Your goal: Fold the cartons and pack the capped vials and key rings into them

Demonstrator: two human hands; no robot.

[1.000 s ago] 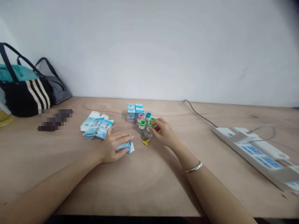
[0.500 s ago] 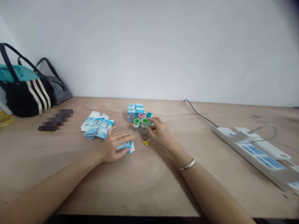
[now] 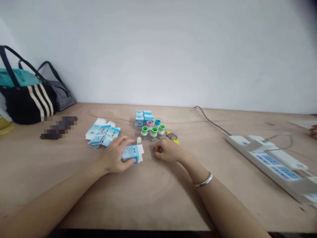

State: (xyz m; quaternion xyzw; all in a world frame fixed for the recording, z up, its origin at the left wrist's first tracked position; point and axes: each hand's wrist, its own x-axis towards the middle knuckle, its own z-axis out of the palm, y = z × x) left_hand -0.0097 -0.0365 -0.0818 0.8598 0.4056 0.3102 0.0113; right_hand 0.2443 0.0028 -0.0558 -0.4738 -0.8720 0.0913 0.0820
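My left hand [image 3: 116,154] is closed around a small blue-and-white cardboard box [image 3: 130,152] that lies on the table, its open flaps pointing right. To the right, my right hand [image 3: 169,150] is curled with fingertips tucked in. Whatever it may hold is hidden. Just behind it lie yellow pieces with metal rings [image 3: 172,136]. Several small clear bottles stand beyond, among them one with a green top [image 3: 154,131], one with a pink top [image 3: 149,124] and one with a blue top [image 3: 157,123]. A small whitish piece [image 3: 139,140] shows behind the box.
Closed blue-and-white boxes [image 3: 143,119] stand behind the bottles. Flattened cartons [image 3: 102,133] lie on the left, near a dark, pixelated object [image 3: 59,129] and bags [image 3: 27,102]. A power strip [image 3: 269,162] with cables is at right. Another person's hand [image 3: 313,130] shows at the far right edge.
My right hand has drawn back from the bottles towards me and curled up. The yellow ringed piece in front of the bottles no longer shows. My left hand has shifted slightly, exposing more box.
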